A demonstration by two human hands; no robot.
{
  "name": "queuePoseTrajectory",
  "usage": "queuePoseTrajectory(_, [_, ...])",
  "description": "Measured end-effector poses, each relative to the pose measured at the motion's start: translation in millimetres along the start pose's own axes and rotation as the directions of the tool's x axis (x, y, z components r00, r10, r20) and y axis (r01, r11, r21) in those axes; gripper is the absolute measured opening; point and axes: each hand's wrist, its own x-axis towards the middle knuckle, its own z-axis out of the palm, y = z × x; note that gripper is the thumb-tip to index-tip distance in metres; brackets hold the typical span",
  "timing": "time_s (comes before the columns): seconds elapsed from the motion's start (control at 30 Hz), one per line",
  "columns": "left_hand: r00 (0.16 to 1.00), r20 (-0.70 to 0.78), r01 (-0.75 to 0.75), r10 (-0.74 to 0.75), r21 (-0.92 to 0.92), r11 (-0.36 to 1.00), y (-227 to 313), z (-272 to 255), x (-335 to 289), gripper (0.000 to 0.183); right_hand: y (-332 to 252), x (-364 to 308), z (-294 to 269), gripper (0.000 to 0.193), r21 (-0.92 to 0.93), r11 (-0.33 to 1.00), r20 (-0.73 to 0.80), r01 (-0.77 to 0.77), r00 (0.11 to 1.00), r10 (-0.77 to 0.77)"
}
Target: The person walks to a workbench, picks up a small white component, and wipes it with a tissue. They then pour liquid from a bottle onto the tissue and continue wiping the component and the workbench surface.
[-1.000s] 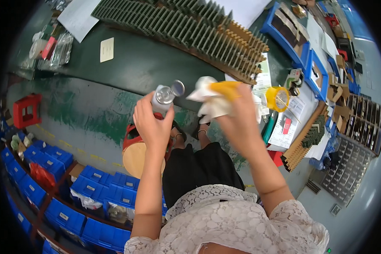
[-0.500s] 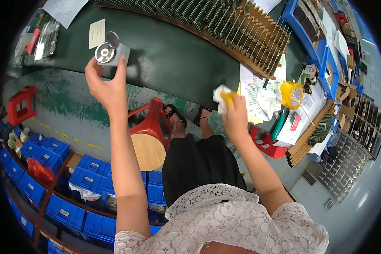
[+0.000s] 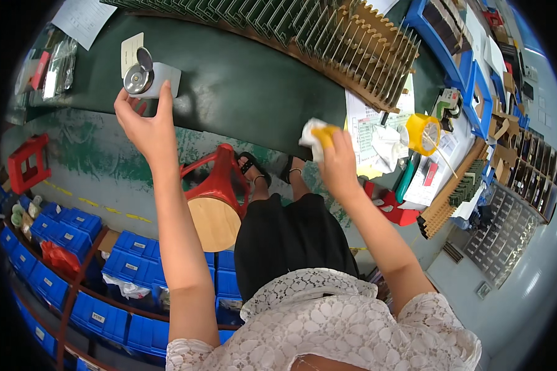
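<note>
The left hand (image 3: 147, 127) touches a grey block with a metal lens (image 3: 150, 77) at the far left of the bench (image 3: 241, 80); it looks rigid, heavy, best gripped by its flat sides. The right hand (image 3: 337, 164) clutches a soft white cloth (image 3: 315, 135).

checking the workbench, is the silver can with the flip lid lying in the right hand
No, the silver can rests on the green table at the left hand, while the right hand grips a white and yellow cloth.
</note>
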Motion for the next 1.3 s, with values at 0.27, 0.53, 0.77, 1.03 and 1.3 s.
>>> queuePoseTrajectory(0.27, [0.998,0.059,0.030,-0.035,0.079,0.996,-1.7,-6.3,-1.7,0.068,-9.5,-4.9,5.3,0.037,0.026,0.999,0.006,0.032,0.999,-0.032])
queuePoseTrajectory(0.53, [0.996,0.011,0.083,-0.084,0.054,0.995,-23.9,-56.7,-38.0,0.058,3.7,42.4,23.9,0.021,-0.024,0.990,-0.148,-0.136,0.980,0.131])
queuePoseTrajectory(0.77, [0.894,0.142,0.426,-0.425,0.025,0.904,-84.2,-111.4,-130.5,0.054,-4.2,14.7,21.2,0.027,0.038,0.970,-0.102,-0.241,0.965,0.243])
queuePoseTrajectory(1.03, [0.757,0.242,0.596,-0.607,0.125,0.793,-103.8,-147.4,-182.9,0.045,-96.5,109.1,82.5,0.018,0.116,0.993,-0.046,0.038,0.998,-0.033])
queuePoseTrajectory(1.3, [0.711,0.269,0.636,-0.650,0.150,0.757,-127.7,-185.2,-221.6,0.040,-75.5,85.1,37.6,0.028,0.202,0.978,-0.028,-0.045,0.998,0.051])
